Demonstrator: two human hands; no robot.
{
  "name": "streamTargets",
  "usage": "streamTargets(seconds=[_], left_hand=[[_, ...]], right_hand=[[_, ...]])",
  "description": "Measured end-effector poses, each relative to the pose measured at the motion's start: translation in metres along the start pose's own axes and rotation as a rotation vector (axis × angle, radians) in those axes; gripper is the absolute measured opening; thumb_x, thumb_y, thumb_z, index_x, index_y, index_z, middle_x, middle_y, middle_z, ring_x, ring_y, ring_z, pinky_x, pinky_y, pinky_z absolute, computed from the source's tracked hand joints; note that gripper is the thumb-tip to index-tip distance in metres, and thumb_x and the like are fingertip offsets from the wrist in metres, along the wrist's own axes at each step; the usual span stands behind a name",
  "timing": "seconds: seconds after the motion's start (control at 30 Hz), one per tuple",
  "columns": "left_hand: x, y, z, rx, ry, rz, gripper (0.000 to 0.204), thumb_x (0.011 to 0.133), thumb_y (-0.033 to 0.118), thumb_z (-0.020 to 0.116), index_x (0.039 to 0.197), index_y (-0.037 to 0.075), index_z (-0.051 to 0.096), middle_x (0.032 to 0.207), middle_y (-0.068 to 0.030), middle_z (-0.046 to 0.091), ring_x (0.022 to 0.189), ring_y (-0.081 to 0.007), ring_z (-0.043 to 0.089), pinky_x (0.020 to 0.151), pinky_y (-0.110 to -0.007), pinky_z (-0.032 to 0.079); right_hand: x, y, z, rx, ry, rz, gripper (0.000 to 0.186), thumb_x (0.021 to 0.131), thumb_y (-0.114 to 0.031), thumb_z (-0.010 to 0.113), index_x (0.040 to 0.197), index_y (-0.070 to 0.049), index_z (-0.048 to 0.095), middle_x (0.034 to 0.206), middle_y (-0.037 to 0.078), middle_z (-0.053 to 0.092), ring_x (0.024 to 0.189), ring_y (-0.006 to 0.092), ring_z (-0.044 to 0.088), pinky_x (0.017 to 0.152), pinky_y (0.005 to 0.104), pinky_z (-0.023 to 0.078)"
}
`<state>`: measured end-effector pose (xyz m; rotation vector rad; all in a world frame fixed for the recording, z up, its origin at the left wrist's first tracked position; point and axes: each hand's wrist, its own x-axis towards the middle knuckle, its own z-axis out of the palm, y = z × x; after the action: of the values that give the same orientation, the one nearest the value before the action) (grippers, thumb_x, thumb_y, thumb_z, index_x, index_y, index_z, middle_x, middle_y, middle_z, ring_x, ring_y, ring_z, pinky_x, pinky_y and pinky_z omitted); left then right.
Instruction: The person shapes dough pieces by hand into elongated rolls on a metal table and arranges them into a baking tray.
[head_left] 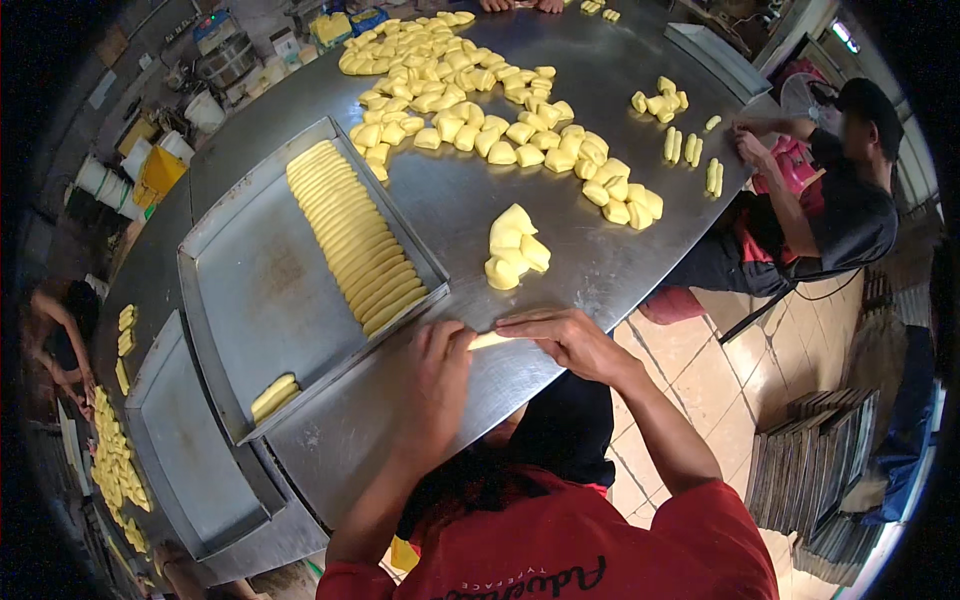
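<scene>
At the near edge of the metal table, a short yellow dough stick lies between my two hands. My left hand bends its fingers over the stick's left end. From the other side, my right hand has its fingers pressed together over the right end, hiding it. Just beyond them sits a small heap of dough pieces. Left of my hands, a shallow metal tray holds a long row of dough sticks along its right side, with a few more sticks in its near corner.
Many cut dough pieces spread over the far part of the table. Another tray stands at the left. A person works at the right edge by several dough sticks. Stacked trays stand on the tiled floor.
</scene>
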<state>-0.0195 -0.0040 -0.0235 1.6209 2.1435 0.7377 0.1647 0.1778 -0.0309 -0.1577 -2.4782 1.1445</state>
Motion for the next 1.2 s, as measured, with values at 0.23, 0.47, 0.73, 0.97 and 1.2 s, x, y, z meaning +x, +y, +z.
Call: streamTargets(seconds=[0.23,0.47,0.73,0.97,1.2], left_hand=[[-0.004,0.024,0.04,0.165,-0.005,0.243,0.078,0.099,0.03,0.075,0.164,0.003,0.041,0.166,-0.0181,0.044,0.155,-0.0371,0.041,0.131,-0.06,0.026],[-0.017,0.026,0.025,0.073,0.137,0.198,0.064,0.1,0.029,0.075,0.157,0.011,0.054,0.168,-0.0161,0.043,0.16,-0.0353,0.035,0.132,-0.065,0.013],[-0.034,0.0,-0.013,-0.265,0.34,0.076,0.028,0.099,0.009,0.073,0.127,0.008,0.072,0.132,-0.0117,0.074,0.131,-0.0331,0.068,0.124,-0.056,0.038],[-0.005,0.031,0.01,-1.052,0.164,-0.136,0.034,0.109,0.005,0.062,0.142,-0.004,0.064,0.135,-0.016,0.073,0.125,-0.021,0.069,0.109,-0.033,0.052],[0.0,0.036,0.014,-1.082,0.119,-0.171,0.034,0.107,0.009,0.07,0.138,-0.004,0.068,0.123,-0.0117,0.075,0.106,-0.0129,0.07,0.095,-0.026,0.055]], right_hand=[[0.036,0.022,-0.027,-0.309,0.447,0.4,0.026,0.101,-0.013,0.072,0.121,0.004,0.076,0.115,0.025,0.075,0.106,0.0406,0.073,0.094,0.045,0.057],[0.044,0.027,-0.004,-0.162,0.5,0.495,0.03,0.095,-0.021,0.082,0.093,0.002,0.062,0.075,0.014,0.066,0.068,0.0243,0.065,0.066,0.0373,0.052],[-0.037,0.033,-0.043,0.091,0.549,0.639,0.031,0.093,-0.005,0.079,0.12,0.003,0.065,0.109,0.01,0.074,0.098,0.0157,0.07,0.087,0.0308,0.056],[-0.026,-0.022,-0.02,0.842,0.612,0.671,0.039,0.1,-0.001,0.074,0.139,-0.002,0.065,0.117,0.008,0.074,0.104,0.014,0.071,0.094,0.0274,0.058],[-0.013,-0.062,0.028,0.644,0.534,0.377,0.036,0.097,0.004,0.078,0.13,-0.001,0.063,0.119,0.01,0.076,0.113,0.0135,0.072,0.1,0.028,0.058]])
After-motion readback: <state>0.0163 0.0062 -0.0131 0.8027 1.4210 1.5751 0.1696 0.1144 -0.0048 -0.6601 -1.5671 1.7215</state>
